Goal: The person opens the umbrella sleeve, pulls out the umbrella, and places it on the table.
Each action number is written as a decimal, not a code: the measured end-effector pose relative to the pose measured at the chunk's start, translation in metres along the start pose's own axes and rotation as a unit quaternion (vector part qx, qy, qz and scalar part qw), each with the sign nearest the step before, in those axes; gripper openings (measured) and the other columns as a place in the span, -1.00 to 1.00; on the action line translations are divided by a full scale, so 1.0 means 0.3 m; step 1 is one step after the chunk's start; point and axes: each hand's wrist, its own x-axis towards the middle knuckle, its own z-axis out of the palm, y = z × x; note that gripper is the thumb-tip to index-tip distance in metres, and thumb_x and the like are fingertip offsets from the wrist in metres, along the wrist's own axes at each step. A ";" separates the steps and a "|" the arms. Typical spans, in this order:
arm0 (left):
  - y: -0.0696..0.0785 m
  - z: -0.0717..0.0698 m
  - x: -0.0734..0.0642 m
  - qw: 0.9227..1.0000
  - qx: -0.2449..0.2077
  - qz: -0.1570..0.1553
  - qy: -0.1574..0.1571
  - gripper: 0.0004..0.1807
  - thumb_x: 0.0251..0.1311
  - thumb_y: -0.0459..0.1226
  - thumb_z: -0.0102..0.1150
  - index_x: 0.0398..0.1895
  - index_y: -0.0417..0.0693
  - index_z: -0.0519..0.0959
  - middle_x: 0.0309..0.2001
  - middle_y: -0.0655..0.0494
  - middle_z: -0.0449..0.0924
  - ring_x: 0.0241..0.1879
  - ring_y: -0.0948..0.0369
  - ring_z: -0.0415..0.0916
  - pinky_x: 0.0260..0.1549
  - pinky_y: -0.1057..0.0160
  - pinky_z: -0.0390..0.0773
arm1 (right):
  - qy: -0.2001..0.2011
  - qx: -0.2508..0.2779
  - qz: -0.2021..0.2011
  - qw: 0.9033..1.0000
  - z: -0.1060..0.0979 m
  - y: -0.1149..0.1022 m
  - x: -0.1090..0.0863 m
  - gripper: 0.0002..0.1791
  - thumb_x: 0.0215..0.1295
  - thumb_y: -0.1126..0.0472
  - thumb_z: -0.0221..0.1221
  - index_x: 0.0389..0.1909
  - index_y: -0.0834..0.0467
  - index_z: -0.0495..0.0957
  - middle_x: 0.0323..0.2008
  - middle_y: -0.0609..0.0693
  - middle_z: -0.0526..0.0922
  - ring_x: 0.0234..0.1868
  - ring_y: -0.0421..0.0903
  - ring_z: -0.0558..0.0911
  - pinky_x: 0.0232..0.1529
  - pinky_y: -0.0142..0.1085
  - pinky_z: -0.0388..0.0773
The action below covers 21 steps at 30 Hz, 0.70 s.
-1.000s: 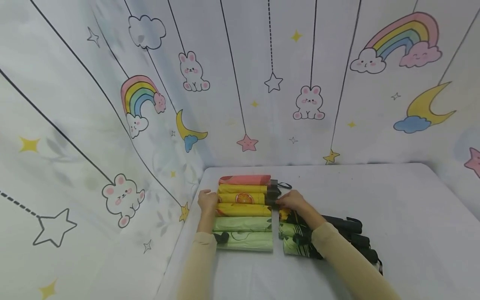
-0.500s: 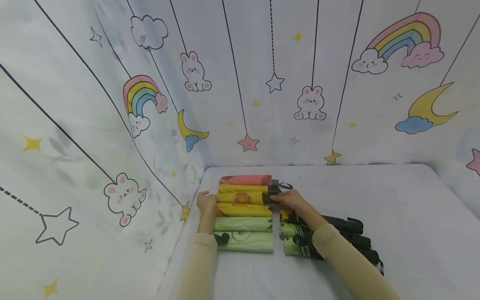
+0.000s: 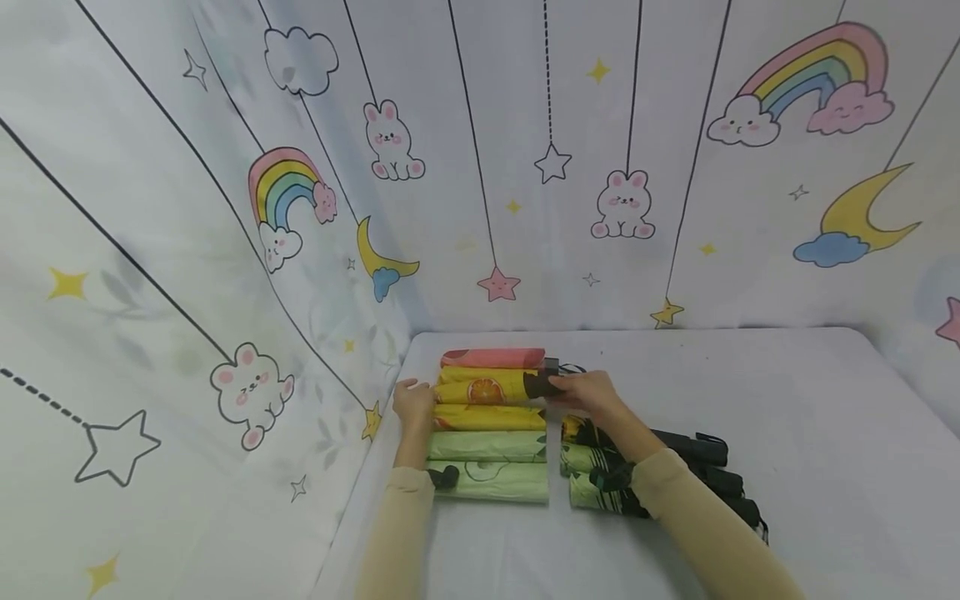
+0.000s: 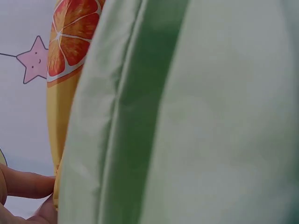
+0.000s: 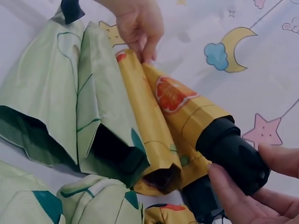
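Observation:
A folding umbrella in a yellow cover with an orange-slice print lies across the space between both hands. My left hand pinches the cover's left end; in the left wrist view its fingers meet at the yellow tip. My right hand holds the black handle between thumb and fingers. In the right wrist view the handle end is tilted up, above a second yellow-covered umbrella. Nearer me lie a yellow sleeve and two pale green sleeves, their right ends gaping.
A pink-covered umbrella lies at the back of the row. Right of the sleeves are several folded umbrellas with black handles, partly under my right forearm. The white table reaches right; a patterned curtain hangs behind.
The orange-print umbrella has moved slightly away from me, its handle end most, now overlapping the yellow one behind. My right hand has moved with it, its grip settling on the handle.

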 end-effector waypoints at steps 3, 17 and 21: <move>0.013 -0.004 -0.013 1.000 -0.019 0.009 0.002 -0.40 0.18 -0.58 0.20 0.35 -0.42 0.38 0.10 -0.40 0.65 0.01 -0.12 0.63 -0.58 0.41 0.52 | 0.013 0.019 0.007 1.000 -0.008 -0.010 0.001 -0.35 0.37 0.20 0.39 0.29 0.56 0.44 0.20 0.49 0.57 -0.15 0.05 0.83 -0.01 -0.14 0.75; 0.031 -0.011 -0.017 0.986 -0.167 -0.008 -0.019 -0.48 0.33 -0.63 0.16 0.33 -0.43 0.32 0.26 -0.45 0.51 0.19 -0.22 0.61 0.15 -0.10 0.65 | -0.007 0.063 0.017 0.998 -0.050 -0.022 -0.034 -0.22 0.38 0.22 0.39 0.41 0.55 0.25 0.08 0.40 0.69 -0.11 0.10 0.82 0.06 -0.06 0.72; 0.035 -0.008 -0.018 0.982 -0.185 0.006 -0.026 -0.48 0.33 -0.63 0.16 0.34 -0.44 0.31 0.27 -0.46 0.50 0.20 -0.24 0.60 0.14 -0.04 0.67 | -0.005 0.073 0.018 0.997 -0.057 -0.023 -0.036 -0.20 0.38 0.24 0.38 0.44 0.55 0.21 0.16 0.44 0.62 -0.09 0.12 0.81 0.07 -0.03 0.71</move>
